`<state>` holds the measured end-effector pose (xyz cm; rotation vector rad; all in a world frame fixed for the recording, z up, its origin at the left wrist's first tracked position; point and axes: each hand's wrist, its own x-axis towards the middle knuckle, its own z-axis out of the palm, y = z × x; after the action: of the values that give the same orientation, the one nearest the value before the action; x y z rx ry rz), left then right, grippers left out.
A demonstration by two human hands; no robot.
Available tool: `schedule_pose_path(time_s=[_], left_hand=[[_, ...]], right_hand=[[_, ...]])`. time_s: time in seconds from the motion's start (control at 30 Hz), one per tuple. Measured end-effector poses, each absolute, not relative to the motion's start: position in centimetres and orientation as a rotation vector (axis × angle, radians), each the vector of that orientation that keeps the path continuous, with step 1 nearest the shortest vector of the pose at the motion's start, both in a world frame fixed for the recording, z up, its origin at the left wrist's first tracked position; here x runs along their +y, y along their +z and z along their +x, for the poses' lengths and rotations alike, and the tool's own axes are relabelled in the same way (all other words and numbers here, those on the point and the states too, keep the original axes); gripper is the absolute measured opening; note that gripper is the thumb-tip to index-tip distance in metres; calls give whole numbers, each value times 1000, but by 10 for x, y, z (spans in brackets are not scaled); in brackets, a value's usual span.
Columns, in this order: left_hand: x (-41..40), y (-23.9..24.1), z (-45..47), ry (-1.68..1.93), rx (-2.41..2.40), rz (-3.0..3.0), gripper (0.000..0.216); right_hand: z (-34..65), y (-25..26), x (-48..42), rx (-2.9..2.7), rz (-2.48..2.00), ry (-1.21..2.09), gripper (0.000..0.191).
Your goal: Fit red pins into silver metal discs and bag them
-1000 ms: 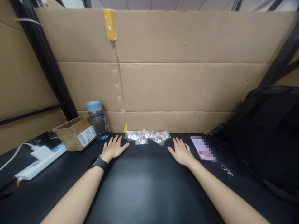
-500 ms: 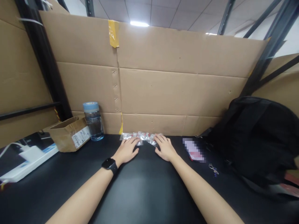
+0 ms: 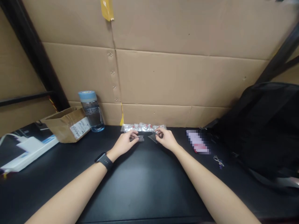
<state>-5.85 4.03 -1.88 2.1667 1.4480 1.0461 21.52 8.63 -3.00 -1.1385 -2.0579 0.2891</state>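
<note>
**A:** While you lean in over the black tabletop (image 3: 144,186), your left hand (image 3: 123,143) has its fingers pressed together on a small clear packet (image 3: 140,138), and your right hand (image 3: 167,139) is pinching a second clear packet (image 3: 153,137). Both packets lie flat, just in front of your fingertips, between the two hands.

**B:** And the rest of them?

**A:** The row of clear packets with red parts (image 3: 143,127) sits right behind your knuckles, its long axis running left to right along the foot of the cardboard wall (image 3: 177,77). Your hands are about equally near it, the left at its left end, the right at its right end.

**B:** Anything crowding you?

**A:** Nothing between hands and row. To your left stand the water bottle (image 3: 91,110) and an open cardboard box (image 3: 66,124), apart from your smartwatch (image 3: 104,160) wrist. To your right the phone (image 3: 198,142) lies near, then some keys (image 3: 218,161), and the black backpack (image 3: 263,124) farther out.
</note>
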Motion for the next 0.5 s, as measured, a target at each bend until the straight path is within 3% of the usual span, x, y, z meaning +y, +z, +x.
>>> schedule_pose_path(time_s=[0.13, 0.5], left_hand=[[25, -3, -57, 1124, 1444, 2114, 19], [4, 12, -44, 1409, 1397, 2006, 14]], right_hand=[[202, -21, 71, -1977, -991, 290, 6], [174, -1, 29, -1795, -868, 545, 13]])
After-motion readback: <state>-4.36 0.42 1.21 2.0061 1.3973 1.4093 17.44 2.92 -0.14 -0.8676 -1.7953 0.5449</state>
